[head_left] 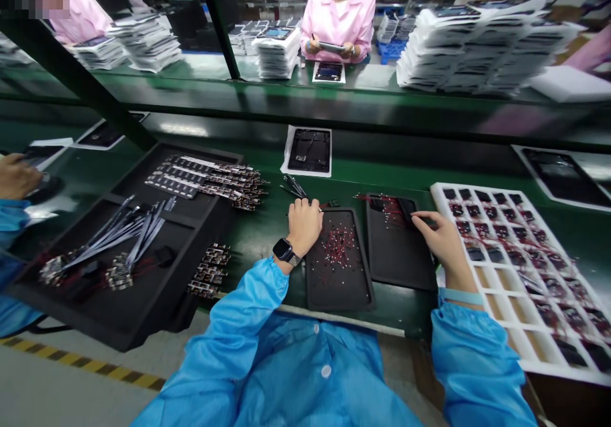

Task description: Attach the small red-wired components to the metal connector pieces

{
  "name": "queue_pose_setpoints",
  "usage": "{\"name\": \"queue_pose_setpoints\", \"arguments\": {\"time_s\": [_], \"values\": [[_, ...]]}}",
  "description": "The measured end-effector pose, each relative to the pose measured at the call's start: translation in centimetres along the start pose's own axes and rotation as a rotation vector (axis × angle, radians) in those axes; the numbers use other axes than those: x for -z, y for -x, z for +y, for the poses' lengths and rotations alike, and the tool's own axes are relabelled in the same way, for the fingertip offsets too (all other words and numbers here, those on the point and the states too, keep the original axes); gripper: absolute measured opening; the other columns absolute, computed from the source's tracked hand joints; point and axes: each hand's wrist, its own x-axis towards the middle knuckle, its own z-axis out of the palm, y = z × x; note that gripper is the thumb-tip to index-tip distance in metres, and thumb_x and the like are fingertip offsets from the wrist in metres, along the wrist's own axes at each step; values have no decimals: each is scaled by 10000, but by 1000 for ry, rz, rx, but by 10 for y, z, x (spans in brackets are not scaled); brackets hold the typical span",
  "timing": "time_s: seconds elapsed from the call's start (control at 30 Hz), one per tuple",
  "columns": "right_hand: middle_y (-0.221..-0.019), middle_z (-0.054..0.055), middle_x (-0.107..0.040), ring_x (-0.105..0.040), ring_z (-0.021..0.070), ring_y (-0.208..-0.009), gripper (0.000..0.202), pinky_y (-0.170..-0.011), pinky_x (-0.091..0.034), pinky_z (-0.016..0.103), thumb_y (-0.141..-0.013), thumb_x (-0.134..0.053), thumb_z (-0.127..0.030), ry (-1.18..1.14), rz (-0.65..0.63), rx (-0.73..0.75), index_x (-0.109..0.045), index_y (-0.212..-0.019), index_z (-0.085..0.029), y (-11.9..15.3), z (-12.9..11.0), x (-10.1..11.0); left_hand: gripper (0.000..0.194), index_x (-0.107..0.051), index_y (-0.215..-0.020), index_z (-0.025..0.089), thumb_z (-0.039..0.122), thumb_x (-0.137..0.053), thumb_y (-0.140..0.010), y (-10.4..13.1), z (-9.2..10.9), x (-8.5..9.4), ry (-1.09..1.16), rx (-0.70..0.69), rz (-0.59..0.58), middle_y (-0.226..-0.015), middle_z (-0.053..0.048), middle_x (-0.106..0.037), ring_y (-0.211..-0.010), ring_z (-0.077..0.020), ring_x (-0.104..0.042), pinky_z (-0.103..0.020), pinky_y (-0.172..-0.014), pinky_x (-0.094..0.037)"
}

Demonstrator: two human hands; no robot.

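On the head cam, the two hands are apart. Left hand is curled by the top left corner of a black tray with tiny red bits in it, fingertips hidden, so can't tell if it's gripping anything. Right hand has fingertips on a black block at the top of the second tray; can't tell if it's pinched.

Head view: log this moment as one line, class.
left hand: at corner of small tray with red bits | right hand: touching black piece at adjacent tray | white tray: partly filled
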Motion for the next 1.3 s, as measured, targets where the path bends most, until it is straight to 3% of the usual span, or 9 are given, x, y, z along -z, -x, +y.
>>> {"name": "queue_pose_setpoints", "arguments": {"time_s": [0.33, 0.63, 0.73, 0.83, 0.9, 1.0, 1.1, 1.17, 1.3], "values": [[-1047, 111, -768, -679, 257, -846, 392, -801, -526, 397, -874, -669, -543, -17, 2, -52, -789, -1043, -211, 0, 7, 0, 231, -665, -1188, 163, 262, -570, -1002, -4, -27, 23, 37, -11, -104, -1181, -157, -669, -1149, -321, -614, -425, -949, -484], [-988, 159, -771, -672, 258, -799, 394, -753, -497, 419, -910, -682, -573, 1, 5, -22, -788, -1002, -205, -2, 5, 2, 296, -682, -1255, 207, 355, -602, -1012, -7, -69, 24, 159, -12, -166, -1172, -99, -716, -1117, -257, -679, -346, -965, -515], [-1046, 164, -772, -699, 284, -906, 368, -807, -521, 434, -950, -650, -553, 30, 9, 67, -772, -1036, -217, -1, -3, 5, 302, -675, -1270, 197, 327, -622, -1002, -12, -81, 28, 169, -16, -170, -1190, -95, -714, -1138, -255, -669, -342, -993, -506], [-1153, 145, -766, -686, 311, -1113, 340, -992, -510, 482, -976, -636, -529, 55, -14, 259, -766, -1071, -230, 7, -25, 9, 308, -678, -1273, 193, 291, -652, -982, -14, -89, 28, 151, -4, -179, -1181, -103, -705, -1142, -266, -653, -352, -1007, -498], [-1216, 115, -760, -660, 308, -1212, 293, -1101, -469, 517, -1004, -629, -475, 57, -108, 413, -763, -1126, -244, 19, -49, 8, 306, -684, -1265, 194, 270, -663, -970, -13, -93, 26, 127, 12, -181, -1177, -115, -691, -1150, -282, -634, -369, -1015, -492], [-1329, 78, -737, -596, 295, -1361, 264, -1157, -453, 536, -1049, -597, -368, 70, -439, 624, -738, -1253, -278, 49, -91, -3, 296, -695, -1251, 192, 257, -652, -965, -9, -97, 20, 89, 38, -163, -1230, -145, -645, -1209, -322, -581, -415, -1034, -478], [-1412, 86, -703, -562, 314, -1424, 309, -1148, -476, 557, -1060, -582, -330, 159, -715, 732, -720, -1330, -271, 82, -118, -21, 301, -698, -1250, 202, 250, -647, -957, -2, -100, 16, 66, 59, -140, -1296, -159, -601, -1251, -346, -541, -444, -1038, -475], [-1447, 121, -676, -607, 322, -1374, 332, -1120, -513, 557, -1065, -565, -314, 218, -741, 741, -711, -1352, -232, 99, -121, -30, 307, -695, -1257, 208, 231, -624, -960, 2, -103, 14, 58, 75, -127, -1313, -161, -592, -1258, -347, -535, -452, -1034, -476], [-1468, 166, -646, -642, 326, -1315, 347, -1102, -546, 547, -1067, -548, -303, 275, -665, 723, -698, -1353, -176, 118, -107, -35, 334, -696, -1268, 211, 172, -551, -970, 12, -110, 12, 54, 89, -107, -1337, -160, -596, -1270, -330, -539, -455, -1060, -469]]}}
